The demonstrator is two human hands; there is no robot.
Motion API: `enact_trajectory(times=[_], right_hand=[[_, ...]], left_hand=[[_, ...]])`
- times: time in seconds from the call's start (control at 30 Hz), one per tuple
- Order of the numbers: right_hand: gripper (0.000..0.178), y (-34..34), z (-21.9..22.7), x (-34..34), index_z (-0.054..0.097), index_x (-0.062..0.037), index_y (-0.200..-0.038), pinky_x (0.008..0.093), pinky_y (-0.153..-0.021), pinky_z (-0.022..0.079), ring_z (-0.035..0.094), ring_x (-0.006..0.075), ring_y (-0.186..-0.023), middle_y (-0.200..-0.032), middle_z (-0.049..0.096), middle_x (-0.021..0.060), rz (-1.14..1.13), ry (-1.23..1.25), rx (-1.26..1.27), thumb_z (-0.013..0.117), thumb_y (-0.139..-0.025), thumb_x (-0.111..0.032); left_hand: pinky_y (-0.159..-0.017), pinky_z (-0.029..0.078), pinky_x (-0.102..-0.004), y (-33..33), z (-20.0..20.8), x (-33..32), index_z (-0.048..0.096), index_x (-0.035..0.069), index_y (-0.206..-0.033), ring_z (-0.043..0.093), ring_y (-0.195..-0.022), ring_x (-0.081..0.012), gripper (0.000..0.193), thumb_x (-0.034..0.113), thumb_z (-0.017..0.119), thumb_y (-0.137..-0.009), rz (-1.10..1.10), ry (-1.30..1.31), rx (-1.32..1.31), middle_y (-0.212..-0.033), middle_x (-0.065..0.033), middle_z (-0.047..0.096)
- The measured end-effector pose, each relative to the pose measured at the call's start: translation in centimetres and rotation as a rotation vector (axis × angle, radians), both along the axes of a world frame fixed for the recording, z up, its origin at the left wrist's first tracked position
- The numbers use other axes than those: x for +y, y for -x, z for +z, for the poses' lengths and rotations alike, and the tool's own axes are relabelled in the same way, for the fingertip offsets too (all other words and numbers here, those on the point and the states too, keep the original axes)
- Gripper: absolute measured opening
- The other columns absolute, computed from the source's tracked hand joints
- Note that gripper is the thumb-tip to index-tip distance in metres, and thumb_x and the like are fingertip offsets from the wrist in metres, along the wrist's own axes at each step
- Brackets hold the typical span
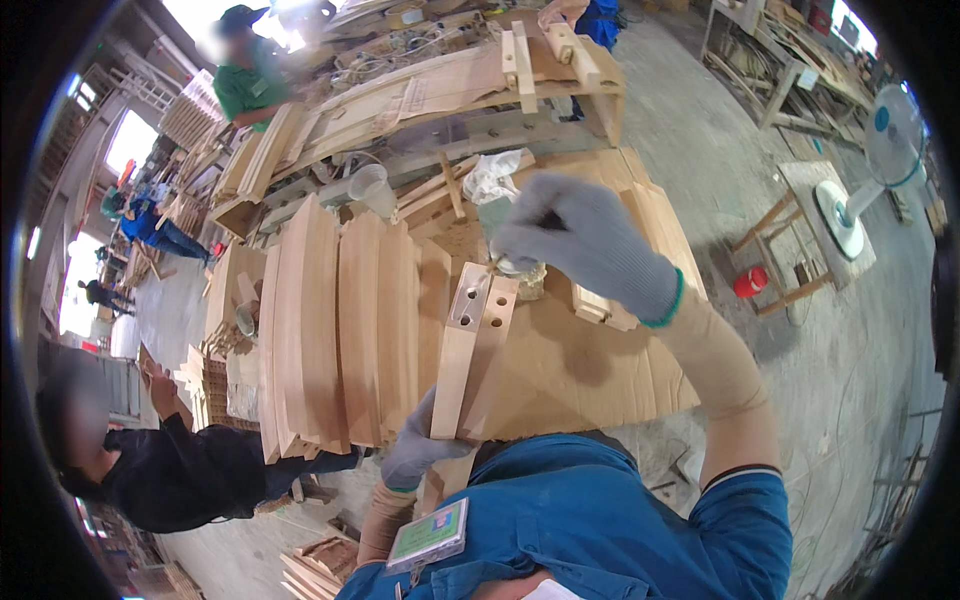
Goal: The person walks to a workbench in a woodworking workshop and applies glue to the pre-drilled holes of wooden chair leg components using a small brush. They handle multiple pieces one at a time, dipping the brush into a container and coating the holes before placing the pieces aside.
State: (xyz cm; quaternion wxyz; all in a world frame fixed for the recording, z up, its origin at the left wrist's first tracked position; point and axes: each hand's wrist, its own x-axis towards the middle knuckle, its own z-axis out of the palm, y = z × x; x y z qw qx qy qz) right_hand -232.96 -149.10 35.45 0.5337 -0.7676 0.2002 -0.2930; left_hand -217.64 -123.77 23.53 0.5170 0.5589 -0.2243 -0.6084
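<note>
My left hand (412, 448), in a grey knit glove, grips the lower end of two pale wooden pieces (458, 375) held side by side and tilted up. Their upper ends show several round drilled holes, and one end has a shiny wet-looking patch. Above these ends is my right hand (592, 240), in a grey glove with a green cuff. Its fingers are curled in a pinch around something thin that points down at the holes; its kind is mostly hidden. Just behind the fingertips sits a small whitish container (520, 266), partly covered by the hand.
Curved wooden pieces (310, 330) stand stacked at the left on the cardboard-covered table (560, 380). More wood (660, 230) lies right. Beyond are a plastic bucket (372, 188) and a long workbench (430, 95). A fan (845, 220) stands right. A dark-clothed person (190, 475) is close left.
</note>
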Motion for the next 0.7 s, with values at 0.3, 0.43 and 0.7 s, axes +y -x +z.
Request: enact_trajectory(times=[0.3,0.43,0.7], right_hand=[[0.008,1.7,-7.6,5.3,0.051,0.0003,-0.082,0.0342,-0.073,0.056,0.064,0.0219,-0.08,-0.093,0.059,0.0161,-0.181,-0.487,-0.634,0.053,-0.084,0.007],[0.009,1.1,-9.3,6.2,0.05,-0.0002,-0.083,0.0349,-0.075,0.056,0.063,0.0224,-0.082,-0.093,0.059,0.0162,-0.14,-0.544,-0.716,0.053,-0.083,0.009],[0.015,1.3,-8.7,6.8,0.05,-0.0005,-0.083,0.0335,-0.081,0.053,0.062,0.0232,-0.086,-0.095,0.059,0.0153,-0.099,-0.457,-0.689,0.054,-0.078,0.014]], left_hand=[[-0.098,0.038,-0.0293,-1.6,-0.6,1.7,0.038,0.004,-0.137,0.047,-0.117,-0.0152,0.092,-0.01,0.074,-0.054,-0.027,0.081,0.007,-0.126,-0.0043,0.053],[-0.098,0.037,-0.0283,-0.8,1.0,1.5,0.039,0.002,-0.137,0.047,-0.117,-0.0149,0.092,-0.007,0.076,-0.053,-0.018,0.05,-0.002,-0.126,-0.0042,0.053],[-0.1,0.034,-0.0285,-0.4,1.2,2.1,0.035,0.002,-0.139,0.044,-0.12,-0.015,0.096,-0.007,0.076,-0.053,0.0,0.072,0.032,-0.13,-0.0056,0.05]])
